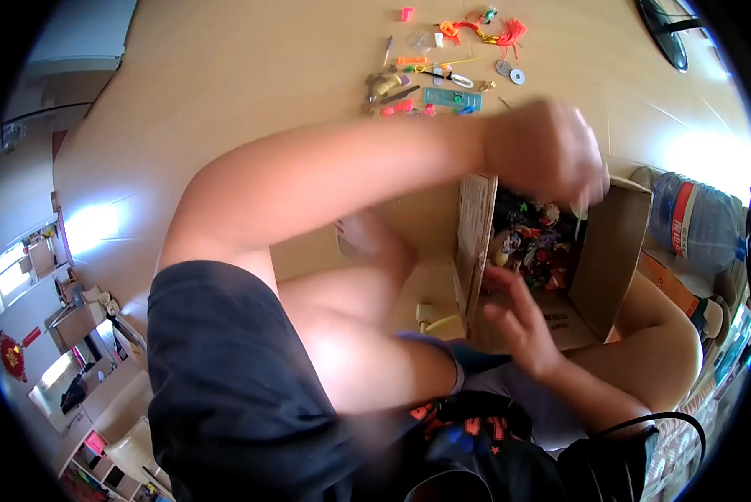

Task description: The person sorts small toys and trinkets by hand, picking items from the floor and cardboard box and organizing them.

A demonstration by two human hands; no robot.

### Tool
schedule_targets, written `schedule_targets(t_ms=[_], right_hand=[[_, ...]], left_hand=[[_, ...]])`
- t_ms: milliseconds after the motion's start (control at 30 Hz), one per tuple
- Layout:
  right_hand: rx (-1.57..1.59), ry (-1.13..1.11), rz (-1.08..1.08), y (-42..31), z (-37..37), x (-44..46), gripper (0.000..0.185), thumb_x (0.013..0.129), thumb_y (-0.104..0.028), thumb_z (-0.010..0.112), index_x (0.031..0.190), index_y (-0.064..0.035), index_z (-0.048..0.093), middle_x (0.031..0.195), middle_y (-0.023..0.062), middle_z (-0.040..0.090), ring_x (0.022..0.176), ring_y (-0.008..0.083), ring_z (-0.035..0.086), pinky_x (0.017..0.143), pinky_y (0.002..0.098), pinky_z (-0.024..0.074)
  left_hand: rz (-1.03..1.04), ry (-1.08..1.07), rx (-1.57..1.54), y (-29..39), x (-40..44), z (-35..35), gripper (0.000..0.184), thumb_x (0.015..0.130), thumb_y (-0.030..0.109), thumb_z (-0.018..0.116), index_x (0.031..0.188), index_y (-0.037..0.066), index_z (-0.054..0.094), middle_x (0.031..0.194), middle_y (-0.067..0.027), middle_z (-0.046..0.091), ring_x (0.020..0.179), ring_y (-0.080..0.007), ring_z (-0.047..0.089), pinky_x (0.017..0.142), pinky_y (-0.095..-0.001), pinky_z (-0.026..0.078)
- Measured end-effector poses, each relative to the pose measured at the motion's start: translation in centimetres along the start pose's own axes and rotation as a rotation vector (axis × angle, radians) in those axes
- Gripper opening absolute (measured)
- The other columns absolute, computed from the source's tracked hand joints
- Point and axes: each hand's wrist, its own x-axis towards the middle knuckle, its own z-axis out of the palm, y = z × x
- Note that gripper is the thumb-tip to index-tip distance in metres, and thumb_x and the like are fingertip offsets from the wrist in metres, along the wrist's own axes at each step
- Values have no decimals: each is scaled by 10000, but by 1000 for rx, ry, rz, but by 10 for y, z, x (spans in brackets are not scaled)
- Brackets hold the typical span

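My left hand (547, 155) reaches across from the left, above the far edge of a cardboard box (610, 251). Its fingers curl downward and are blurred by motion; whatever they hold cannot be made out. My right hand (522, 322) is at the near side of the box opening, by its left wall, thumb and fingers apart and apparently holding nothing. The box stands tilted towards me by my legs. Inside it lies a dark, colourful heap of small trinkets (538, 251), partly hidden by my hands.
On the tabletop ahead are a red tassel (512, 33), a round metal disc (518, 76), a teal plastic strip (451, 99), a pink piece (406, 14) and several other small items. A large water bottle (693, 217) is right of the box. A black stand base (666, 38) is farther back.
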Motion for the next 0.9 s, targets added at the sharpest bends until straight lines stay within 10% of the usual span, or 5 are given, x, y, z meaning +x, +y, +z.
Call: schedule_targets(t_ms=[233,533,633,800,900], right_hand=[[-127,-86,101,-27,-2,0,736,915,-207,660,1501,26,281,1494,269,386,1408,401,367,1152,404,318],[113,116,226,-29,10,4,578,907,-98,639,1429,24,424,1315,167,583,1176,225,593,995,336,465],[198,181,268,-30,19,4,576,877,-162,643,1390,23,459,1347,237,547,1276,376,514,1078,381,394],[175,303,252,-29,26,8,505,858,-135,644,1317,27,507,1211,206,575,1126,351,565,994,376,437],[110,358,228,-30,27,14,429,850,-129,641,1236,27,538,1098,183,559,999,330,579,871,370,485]], left_hand=[[-1149,-493,443,-180,-112,-34,235,881,264,608,1049,106,651,1002,-125,664,968,-321,650,830,-434,518],[-1079,-467,379,-279,-189,9,130,865,115,630,978,91,690,1004,-130,646,964,-323,636,848,-410,513],[-1023,-546,331,-278,-174,47,195,894,121,626,1086,103,657,1115,-122,621,1051,-316,623,887,-421,515],[-1237,-561,298,-269,-180,87,350,927,169,628,1264,134,541,1315,-147,508,1143,-354,581,919,-471,511],[-1239,-659,393,-266,-203,97,426,974,344,409,1301,95,522,1197,-179,628,1117,-347,621,867,-488,518]])
